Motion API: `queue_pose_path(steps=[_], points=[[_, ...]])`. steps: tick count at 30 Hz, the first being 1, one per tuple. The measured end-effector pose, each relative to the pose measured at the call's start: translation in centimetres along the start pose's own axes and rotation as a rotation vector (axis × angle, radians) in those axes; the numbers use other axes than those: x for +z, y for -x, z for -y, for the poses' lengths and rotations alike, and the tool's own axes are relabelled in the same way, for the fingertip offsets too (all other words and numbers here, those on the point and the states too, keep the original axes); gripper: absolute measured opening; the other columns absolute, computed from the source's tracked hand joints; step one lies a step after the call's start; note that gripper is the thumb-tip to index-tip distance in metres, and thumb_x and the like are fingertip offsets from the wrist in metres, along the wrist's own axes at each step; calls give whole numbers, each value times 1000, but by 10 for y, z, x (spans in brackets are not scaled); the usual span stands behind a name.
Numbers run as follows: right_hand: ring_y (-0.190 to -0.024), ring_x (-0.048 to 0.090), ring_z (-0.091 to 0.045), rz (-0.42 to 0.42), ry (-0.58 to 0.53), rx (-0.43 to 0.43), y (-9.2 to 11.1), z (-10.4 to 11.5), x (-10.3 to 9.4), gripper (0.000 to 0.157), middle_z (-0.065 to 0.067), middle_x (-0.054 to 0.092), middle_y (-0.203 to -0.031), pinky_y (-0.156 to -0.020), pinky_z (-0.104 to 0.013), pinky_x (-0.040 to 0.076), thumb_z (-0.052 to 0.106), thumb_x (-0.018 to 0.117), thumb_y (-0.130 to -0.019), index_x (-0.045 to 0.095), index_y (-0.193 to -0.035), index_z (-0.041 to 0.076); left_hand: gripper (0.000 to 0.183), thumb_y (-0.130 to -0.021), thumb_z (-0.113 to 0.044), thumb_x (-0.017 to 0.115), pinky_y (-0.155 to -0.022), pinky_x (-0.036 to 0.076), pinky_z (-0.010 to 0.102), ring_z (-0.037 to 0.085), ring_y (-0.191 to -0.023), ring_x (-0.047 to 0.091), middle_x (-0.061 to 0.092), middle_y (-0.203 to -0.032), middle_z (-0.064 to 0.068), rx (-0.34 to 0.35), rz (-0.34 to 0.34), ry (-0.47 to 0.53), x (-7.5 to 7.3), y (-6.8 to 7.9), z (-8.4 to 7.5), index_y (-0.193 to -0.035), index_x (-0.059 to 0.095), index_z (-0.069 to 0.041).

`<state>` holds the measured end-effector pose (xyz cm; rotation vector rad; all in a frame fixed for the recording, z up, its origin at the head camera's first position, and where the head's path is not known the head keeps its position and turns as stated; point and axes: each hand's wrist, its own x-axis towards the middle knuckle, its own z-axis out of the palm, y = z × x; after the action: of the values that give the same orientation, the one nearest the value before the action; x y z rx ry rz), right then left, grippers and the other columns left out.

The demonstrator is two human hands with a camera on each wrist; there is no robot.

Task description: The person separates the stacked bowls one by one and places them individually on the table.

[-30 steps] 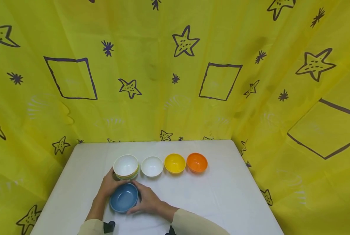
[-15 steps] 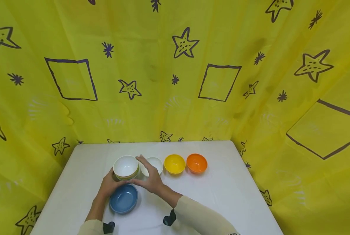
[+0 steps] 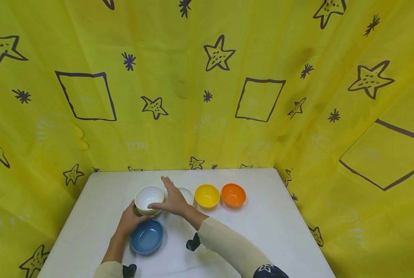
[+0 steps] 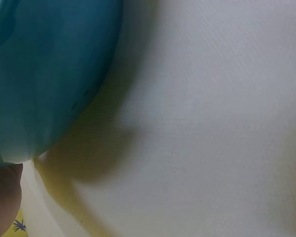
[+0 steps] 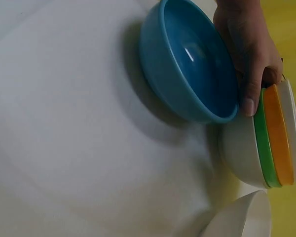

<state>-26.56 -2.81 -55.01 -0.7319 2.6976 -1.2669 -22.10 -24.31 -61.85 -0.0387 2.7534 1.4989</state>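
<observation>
A stack of nested bowls (image 3: pixel 147 196) stands at the left of the table, a white one on top. In the right wrist view its edges show orange (image 5: pixel 280 140) and green (image 5: pixel 264 143) between white ones. My left hand (image 3: pixel 130 221) grips the stack from its left and near side, thumb along the front. Over the stack's right side reaches my right hand (image 3: pixel 173 200), fingers extended and thumb spread apart, the thumb overlapping the top bowl's rim in the head view. A blue bowl (image 3: pixel 146 236) sits just in front of the stack, near the left thumb.
Right of the stack a white bowl (image 3: pixel 187 195) is partly hidden behind my right hand. Farther right stand a yellow bowl (image 3: pixel 207 195) and an orange bowl (image 3: pixel 233 195). The white-covered table (image 3: pixel 262 231) is walled by a yellow patterned curtain (image 3: pixel 179 135).
My right hand has let go of the blue bowl and moved up and away to the stack's right side. My left hand has stayed on the stack.
</observation>
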Motion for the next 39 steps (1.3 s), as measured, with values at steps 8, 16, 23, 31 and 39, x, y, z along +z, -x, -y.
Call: queue_pose_path(steps=[8,16,23,31,39], points=[[-150,41,-28,75,79,64,-9,4,9,118,-9,36,-168,-115,-46,44,53,94,-73,33,-165,12,101,-82,-30,92,-119,29,66,52,-145,40,45,-155,33,14,-6,8,0,0,2,-157,35,5],[-142,51,-24,108,93,72,-12,-3,15,113,-10,43,-164,-113,-39,47,49,96,-73,39,-162,9,101,-81,-30,92,-119,28,68,54,-144,39,46,-153,34,13,-15,-12,1,0,2,-156,36,7],[-141,52,-24,118,88,94,-16,-2,14,113,-10,44,-163,-113,-37,47,48,96,-73,38,-163,9,101,-83,-32,90,-119,29,67,53,-146,38,44,-155,33,-2,-1,-10,0,-2,3,-158,34,5],[-133,58,-21,132,73,82,-19,-2,14,112,-10,53,-156,-108,-34,50,43,98,-72,40,-161,7,101,-83,-33,89,-119,29,67,53,-146,38,44,-155,34,5,-4,-16,-2,-3,2,-157,33,7],[-110,64,-11,103,-25,48,-19,-6,17,91,-1,67,-129,-94,-27,55,34,100,-70,53,-145,13,99,-82,-30,89,-118,28,68,54,-144,39,45,-153,36,16,-8,-12,-2,-2,3,-156,35,9]])
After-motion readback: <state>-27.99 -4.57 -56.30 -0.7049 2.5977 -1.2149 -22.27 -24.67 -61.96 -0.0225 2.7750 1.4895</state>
